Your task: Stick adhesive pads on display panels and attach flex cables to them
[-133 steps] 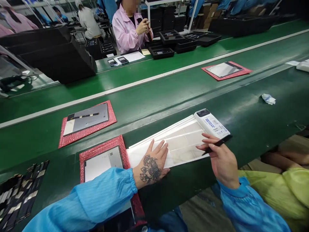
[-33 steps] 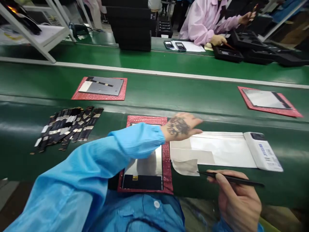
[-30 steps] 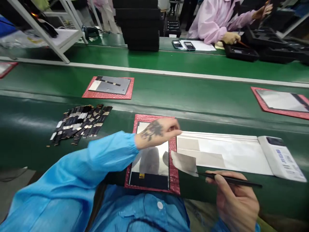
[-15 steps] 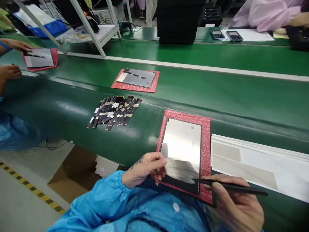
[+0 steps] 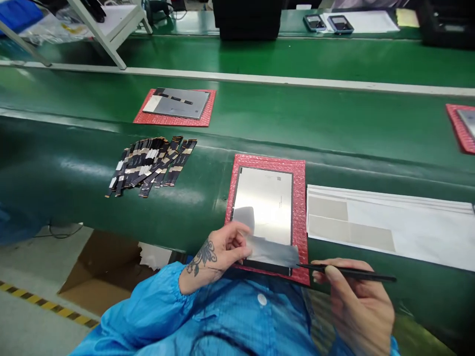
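My left hand (image 5: 222,252) pinches one end of a thin grey adhesive strip (image 5: 276,251) between thumb and fingers. That strip stretches across the lower part of a flat display panel (image 5: 272,207), which has a silvery back and a black border. Closed around black tweezers (image 5: 356,273), my right hand (image 5: 359,296) keeps their tips at the strip's right end. The panel lies on a pink bubble-wrap sheet (image 5: 300,217). Whether the strip touches the panel all along its length I cannot tell.
Left of the panel lies a pile of dark flex cables (image 5: 148,165). White backing sheets (image 5: 419,222) with grey strips lie to the right. Another panel (image 5: 181,103) on pink wrap sits farther back, and a further pink wrap (image 5: 460,128) shows at the right edge.
The strip now reaches to the panel's right edge, with the tweezers following its end. The view has shifted right, and another pink wrap has appeared at far right.
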Demonstrator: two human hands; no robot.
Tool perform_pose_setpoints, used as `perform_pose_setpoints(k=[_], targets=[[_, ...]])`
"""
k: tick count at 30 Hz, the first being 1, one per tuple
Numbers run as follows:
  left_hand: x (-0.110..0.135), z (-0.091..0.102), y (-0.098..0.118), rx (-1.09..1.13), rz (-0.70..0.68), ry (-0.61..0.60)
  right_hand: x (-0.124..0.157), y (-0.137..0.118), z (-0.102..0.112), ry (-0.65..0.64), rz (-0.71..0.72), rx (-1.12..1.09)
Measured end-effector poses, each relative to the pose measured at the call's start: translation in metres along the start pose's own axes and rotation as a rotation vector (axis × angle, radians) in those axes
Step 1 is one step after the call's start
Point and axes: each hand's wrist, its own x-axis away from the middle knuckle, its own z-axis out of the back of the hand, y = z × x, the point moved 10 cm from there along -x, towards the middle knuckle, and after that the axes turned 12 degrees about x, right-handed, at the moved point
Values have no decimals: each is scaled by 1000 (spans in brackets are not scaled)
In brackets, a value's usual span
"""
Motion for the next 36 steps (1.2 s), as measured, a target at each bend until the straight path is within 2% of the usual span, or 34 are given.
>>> perform_pose_setpoints(k=[4,7,11,18,30,34,36], targets=[[7,1,-13,-141,-35,32,6,37,13,2,-113,123],[10,-3,-17,-296,-64,10,14,50,19,19,-67,211],[11,-6,-13,-467,-123,35,21,54,19,36,37,289],[16,-1,-12,-654,-221,82,25,57,13,-2,112,328],[16,2,-17,-731,-180,100,26,54,11,-17,208,370],[17,-1,-11,-724,-195,151,27,50,11,-13,220,369],[17,-4,-9,-740,-186,135,27,48,12,-8,220,369]])
